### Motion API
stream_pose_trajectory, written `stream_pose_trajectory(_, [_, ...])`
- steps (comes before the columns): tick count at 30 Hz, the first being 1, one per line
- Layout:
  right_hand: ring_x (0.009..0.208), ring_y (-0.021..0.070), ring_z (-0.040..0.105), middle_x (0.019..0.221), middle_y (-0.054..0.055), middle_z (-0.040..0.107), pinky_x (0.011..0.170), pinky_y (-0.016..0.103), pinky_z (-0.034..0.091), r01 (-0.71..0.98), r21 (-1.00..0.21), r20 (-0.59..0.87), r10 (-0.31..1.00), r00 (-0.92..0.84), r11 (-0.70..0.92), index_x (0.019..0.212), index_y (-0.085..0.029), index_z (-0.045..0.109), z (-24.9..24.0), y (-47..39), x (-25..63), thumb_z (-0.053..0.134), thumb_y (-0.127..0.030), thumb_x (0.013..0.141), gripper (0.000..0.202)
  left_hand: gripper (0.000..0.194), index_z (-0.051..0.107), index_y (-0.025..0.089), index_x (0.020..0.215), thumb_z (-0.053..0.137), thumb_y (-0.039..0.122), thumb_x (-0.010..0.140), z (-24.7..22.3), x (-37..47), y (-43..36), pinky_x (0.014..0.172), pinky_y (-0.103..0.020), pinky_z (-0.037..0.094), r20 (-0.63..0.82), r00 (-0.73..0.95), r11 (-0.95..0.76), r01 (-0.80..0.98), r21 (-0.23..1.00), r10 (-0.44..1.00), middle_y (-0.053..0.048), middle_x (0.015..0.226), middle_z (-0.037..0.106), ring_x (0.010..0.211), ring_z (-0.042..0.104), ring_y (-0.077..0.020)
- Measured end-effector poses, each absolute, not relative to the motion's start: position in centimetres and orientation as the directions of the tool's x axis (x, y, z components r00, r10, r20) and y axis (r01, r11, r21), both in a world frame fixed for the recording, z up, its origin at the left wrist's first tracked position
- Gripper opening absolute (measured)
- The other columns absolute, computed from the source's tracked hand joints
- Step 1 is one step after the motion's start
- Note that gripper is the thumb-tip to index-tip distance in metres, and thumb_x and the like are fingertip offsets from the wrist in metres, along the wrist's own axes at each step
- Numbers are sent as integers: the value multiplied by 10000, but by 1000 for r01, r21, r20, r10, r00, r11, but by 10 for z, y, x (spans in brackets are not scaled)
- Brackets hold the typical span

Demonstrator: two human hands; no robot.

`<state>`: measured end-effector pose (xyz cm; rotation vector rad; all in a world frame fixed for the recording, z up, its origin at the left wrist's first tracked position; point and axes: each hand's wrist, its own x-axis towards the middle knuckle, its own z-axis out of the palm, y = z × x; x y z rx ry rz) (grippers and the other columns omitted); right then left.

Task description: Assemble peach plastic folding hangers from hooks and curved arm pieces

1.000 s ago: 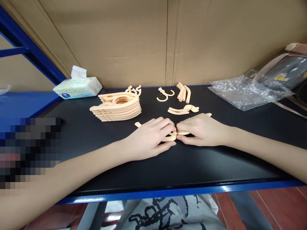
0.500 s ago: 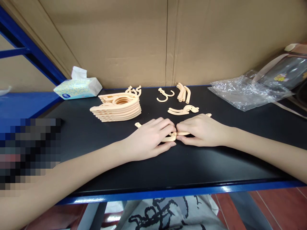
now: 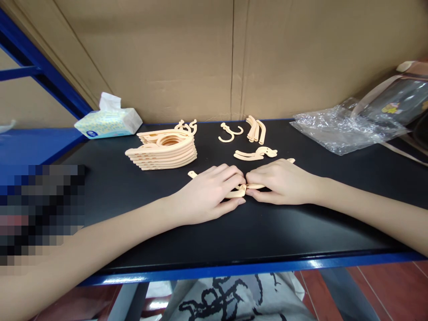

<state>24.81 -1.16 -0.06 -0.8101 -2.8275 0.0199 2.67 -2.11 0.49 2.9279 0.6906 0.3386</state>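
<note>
Our left hand (image 3: 214,192) closes over a bent bar (image 3: 236,194) and our right hand (image 3: 284,182) grips a slim bar (image 3: 257,186), ends nearly meeting above the table (image 3: 234,238), presumably for steadiness. The stacked pieces (image 3: 163,157) sit farther back, likely leaving us elbow room.

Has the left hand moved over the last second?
No. Against the table's blue front edge, the left hand sits where it did in both earlier pictures, with no visible shift.
</note>
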Motion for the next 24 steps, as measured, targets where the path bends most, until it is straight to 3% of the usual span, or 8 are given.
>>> stream_pose_trajectory(24, [553,94,456,661,-10,570,499,235,230,529,-66,164,532,-831,846,742,-183,515,-1,-11,248,407,-338,905,250,195,512,164,1013,420,317,937,6,27,-21,835,-336,389,172,873,-887,431,167,456,-74,1093,530,949,478,-205])
